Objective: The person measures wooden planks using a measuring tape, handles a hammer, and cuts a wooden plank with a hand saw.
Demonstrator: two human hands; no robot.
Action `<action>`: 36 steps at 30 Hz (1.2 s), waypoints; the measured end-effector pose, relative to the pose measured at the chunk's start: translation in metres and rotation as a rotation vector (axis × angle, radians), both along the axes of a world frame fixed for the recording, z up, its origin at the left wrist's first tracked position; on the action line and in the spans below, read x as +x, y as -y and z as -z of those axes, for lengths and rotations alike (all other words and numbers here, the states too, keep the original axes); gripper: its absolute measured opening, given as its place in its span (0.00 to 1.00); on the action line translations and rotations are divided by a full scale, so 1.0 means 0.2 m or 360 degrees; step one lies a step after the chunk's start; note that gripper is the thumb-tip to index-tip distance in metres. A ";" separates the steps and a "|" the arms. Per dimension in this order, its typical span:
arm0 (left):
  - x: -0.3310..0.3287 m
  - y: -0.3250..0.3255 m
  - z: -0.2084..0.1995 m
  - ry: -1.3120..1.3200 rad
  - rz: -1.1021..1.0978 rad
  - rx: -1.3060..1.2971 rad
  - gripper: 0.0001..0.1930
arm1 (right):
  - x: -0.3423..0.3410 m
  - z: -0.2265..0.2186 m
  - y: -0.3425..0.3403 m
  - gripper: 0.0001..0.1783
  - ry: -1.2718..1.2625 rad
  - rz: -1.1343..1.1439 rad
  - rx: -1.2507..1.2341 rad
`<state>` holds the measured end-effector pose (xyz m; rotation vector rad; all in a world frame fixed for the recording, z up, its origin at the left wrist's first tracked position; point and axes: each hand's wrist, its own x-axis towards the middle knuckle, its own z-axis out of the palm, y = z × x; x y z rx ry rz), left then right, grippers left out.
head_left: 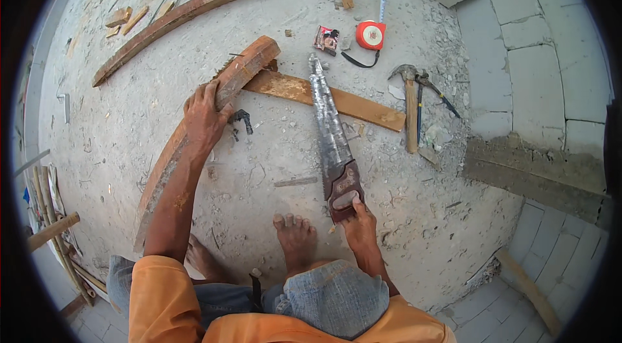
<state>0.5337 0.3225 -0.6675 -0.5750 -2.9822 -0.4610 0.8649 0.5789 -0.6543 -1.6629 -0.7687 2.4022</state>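
Observation:
My left hand grips a long wooden beam from above, its fingers curled over the top edge. The beam slants from beside my left leg up toward the middle, and its far end rests on a flat plank. In my right hand is the brown handle of a handsaw. Its worn, silvery blade points away from me and passes over the plank, teeth toward the left. The saw stands apart from the beam. A small black object lies beside my left hand.
A red tape measure with its tape drawn out lies ahead, near a small printed packet. To the right are a hammer and pincers. Another beam lies far left. Grey blocks line the right side.

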 end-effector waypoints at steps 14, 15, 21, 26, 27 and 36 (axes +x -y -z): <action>-0.50 0.64 -0.49 0.1015 -0.0049 0.0140 0.54 | -0.78 0.07 -1.00 0.23 0.0830 -0.1576 0.2763; -0.48 0.74 -0.57 0.1069 -0.0068 0.0097 0.53 | -0.85 0.14 -1.07 0.25 0.0988 -0.1730 0.2829; 0.30 1.41 -0.74 0.0980 -0.0953 0.0629 0.43 | -0.98 0.32 -1.25 0.33 0.1301 -0.1646 0.2876; 1.15 1.51 -0.36 0.1236 -0.2047 0.1903 0.41 | -1.06 0.42 -1.38 0.23 0.1003 -0.1913 0.2750; 1.21 1.49 -0.28 0.1238 -0.2061 0.1919 0.41 | -1.07 0.41 -1.37 0.21 0.0928 -0.1791 0.2603; 1.28 1.58 0.17 0.0531 -0.2376 0.3227 0.53 | -1.09 -0.05 -1.01 0.14 0.0307 -0.0850 0.1623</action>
